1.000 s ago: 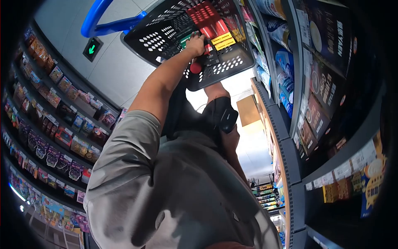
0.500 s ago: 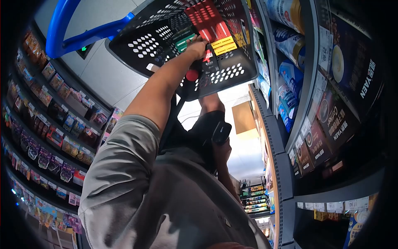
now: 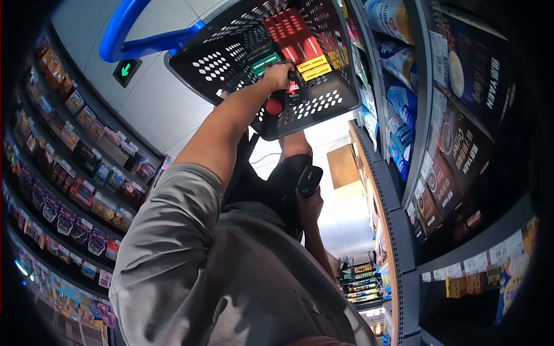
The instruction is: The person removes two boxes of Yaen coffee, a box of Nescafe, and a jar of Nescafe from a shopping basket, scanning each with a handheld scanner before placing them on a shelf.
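Note:
My left hand (image 3: pixel 279 75) reaches into a black perforated basket (image 3: pixel 231 34). Its fingers are curled together beside a dark package with red print (image 3: pixel 293 87); what they grip is hard to make out. Green boxes (image 3: pixel 264 62) lie to the left of the hand, with red boxes (image 3: pixel 293 36) and yellow boxes (image 3: pixel 314 68) above and to the right. A round red object (image 3: pixel 273 106) is just below the wrist. Lower down, near my leg, my right hand (image 3: pixel 310 206) holds a black handheld device (image 3: pixel 310 181).
A blue handle (image 3: pixel 118 34) is at the basket's upper left. Curved shelves of small packets (image 3: pixel 86 184) line the left. Cans (image 3: pixel 392 20) and dark coffee boxes (image 3: pixel 447 184) fill the right shelves. A cardboard box (image 3: pixel 343 166) stands beyond my leg.
The basket and handle appear slightly farther right in view. My left hand's fingers, earlier extended over the green boxes, have drawn together near the dark package. My right hand still holds the device.

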A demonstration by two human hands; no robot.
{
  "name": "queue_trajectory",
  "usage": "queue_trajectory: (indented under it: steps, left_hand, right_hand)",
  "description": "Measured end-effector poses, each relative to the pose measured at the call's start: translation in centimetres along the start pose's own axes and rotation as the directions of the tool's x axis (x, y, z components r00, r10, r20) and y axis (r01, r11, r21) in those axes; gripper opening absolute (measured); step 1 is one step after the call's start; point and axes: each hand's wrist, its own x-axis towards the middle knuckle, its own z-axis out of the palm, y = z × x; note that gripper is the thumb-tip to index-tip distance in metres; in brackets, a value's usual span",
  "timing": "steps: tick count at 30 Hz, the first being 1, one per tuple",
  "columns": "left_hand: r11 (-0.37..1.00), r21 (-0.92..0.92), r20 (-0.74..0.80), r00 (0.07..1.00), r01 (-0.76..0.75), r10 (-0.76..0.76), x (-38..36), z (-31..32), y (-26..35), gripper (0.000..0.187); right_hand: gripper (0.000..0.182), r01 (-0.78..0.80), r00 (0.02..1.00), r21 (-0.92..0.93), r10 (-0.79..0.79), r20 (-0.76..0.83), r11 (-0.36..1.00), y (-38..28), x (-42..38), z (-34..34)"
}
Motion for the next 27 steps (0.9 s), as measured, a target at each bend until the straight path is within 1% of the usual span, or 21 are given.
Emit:
queue_trajectory:
  steps: [1, 2, 4, 5, 6, 8, 9, 10, 12, 13, 14, 15, 16, 18, 19, 21, 22, 24, 25, 26, 27]
  left_hand:
    - [0.995, -0.02, -0.146, 0.985, -0.098, 0.094, -0.8, 0.6, -0.4, 0.047]
    - [0.994, -0.011, -0.155, 0.982, -0.107, 0.104, -1.2, 0.8, -0.6, 0.047]
    - [0.963, -0.219, -0.154, 0.98, -0.157, 0.124, -2.9, -0.5, -0.2, 0.044]
    - [0.948, -0.244, -0.162, 0.973, -0.204, 0.167, -4.0, -1.4, -0.1, 0.042]
    - [0.91, -0.36, -0.154, 0.975, -0.206, 0.159, -5.1, -2.2, 0.3, 0.041]
    - [0.85, -0.436, -0.177, 0.954, -0.295, 0.24, -7.4, -4.3, 0.8, 0.041]
    - [0.835, -0.453, -0.149, 0.95, -0.312, 0.274, -8.7, -5.8, 1.3, 0.041]
    - [0.826, -0.446, -0.169, 0.938, -0.345, 0.301, -10.6, -7.7, 2.3, 0.044]
    - [0.804, -0.487, -0.181, 0.94, -0.342, 0.291, -13.6, -10.6, 4.0, 0.046]
    - [0.768, -0.534, -0.134, 0.933, -0.353, 0.335, -15.0, -12.2, 4.7, 0.048]
    - [0.75, -0.555, -0.142, 0.929, -0.36, 0.341, -16.5, -13.5, 5.4, 0.047]
    - [0.77, -0.516, -0.137, 0.924, -0.374, 0.357, -17.9, -14.9, 6.1, 0.047]
    - [0.788, -0.475, -0.135, 0.918, -0.391, 0.374, -19.6, -16.6, 7.4, 0.048]
    - [0.783, -0.467, -0.122, 0.907, -0.41, 0.402, -22.8, -19.2, 9.4, 0.048]
    - [0.764, -0.489, -0.112, 0.899, -0.421, 0.424, -23.8, -20.0, 9.9, 0.047]
    - [0.698, -0.55, -0.13, 0.873, -0.459, 0.471, -25.9, -21.2, 11.3, 0.05]
    - [0.695, -0.54, -0.127, 0.862, -0.475, 0.491, -27.1, -22.0, 12.2, 0.05]
    - [0.665, -0.618, -0.034, 0.859, -0.42, 0.511, -29.8, -23.5, 13.7, 0.049]
    - [0.665, -0.591, -0.065, 0.849, -0.456, 0.524, -31.4, -24.3, 14.5, 0.047]
    - [0.665, -0.58, -0.061, 0.839, -0.47, 0.54, -32.2, -24.8, 14.9, 0.047]
    - [0.685, -0.538, -0.077, 0.838, -0.492, 0.541, -33.0, -25.2, 15.1, 0.048]
  right_hand:
    - [0.045, 0.002, 1.0, 0.013, -0.001, -0.003, 1.0, -0.2, -0.3, 0.1]
    - [0.045, 0.01, 1.0, 0.022, -0.01, -0.012, 1.0, -0.4, -0.5, 0.2]
    - [0.044, 0.013, 0.999, 0.022, -0.012, -0.046, 1.0, -1.2, -1.1, 0.5]
    - [0.044, 0.023, 0.998, 0.038, -0.021, -0.054, 0.999, -1.3, -1.4, 0.7]
    - [0.044, 0.046, 0.998, 0.108, -0.041, -0.051, 0.993, -1.6, -1.6, 0.8]
    - [0.044, 0.08, 0.996, 0.194, -0.069, -0.062, 0.978, -2.1, -2.1, 1.0]
    - [0.043, 0.046, 0.996, 0.2, -0.03, -0.084, 0.979, -2.8, -2.3, 0.9]
    - [0.043, 0.013, 0.994, 0.208, 0.01, -0.108, 0.978, -3.5, -2.5, 0.8]
    - [0.039, 0.073, 0.983, 0.256, -0.026, -0.184, 0.964, -5.0, -2.8, 0.3]
    - [0.035, 0.099, 0.974, 0.322, -0.025, -0.227, 0.941, -6.2, -2.9, -0.3]
    - [0.032, 0.126, 0.963, 0.386, -0.019, -0.27, 0.914, -7.0, -3.1, -0.8]
    - [0.025, 0.149, 0.956, 0.458, -0.009, -0.293, 0.876, -5.6, -2.1, -0.2]
    - [0.022, 0.262, 0.926, 0.487, -0.075, -0.371, 0.833, -7.0, -2.3, -0.9]
    - [0.023, 0.325, 0.922, 0.648, -0.081, -0.378, 0.689, -9.7, -3.4, -2.5]
    - [0.023, 0.335, 0.916, 0.651, -0.073, -0.395, 0.681, -11.2, -4.1, -3.2]
    - [0.022, 0.267, 0.951, 0.762, -0.032, -0.309, 0.59, -13.6, -5.5, -4.7]
    - [0.022, 0.283, 0.944, 0.765, -0.026, -0.329, 0.579, -14.4, -6.2, -5.0]
    - [0.019, 0.391, 0.92, 0.84, -0.163, -0.355, 0.376, -15.8, -8.1, -5.1]
    - [0.019, 0.387, 0.922, 0.877, -0.143, -0.36, 0.286, -16.6, -9.1, -5.2]
    - [0.019, 0.402, 0.915, 0.874, -0.138, -0.378, 0.272, -16.9, -9.8, -5.2]
    - [0.02, 0.387, 0.921, 0.897, -0.146, -0.363, 0.215, -17.2, -10.6, -5.2]
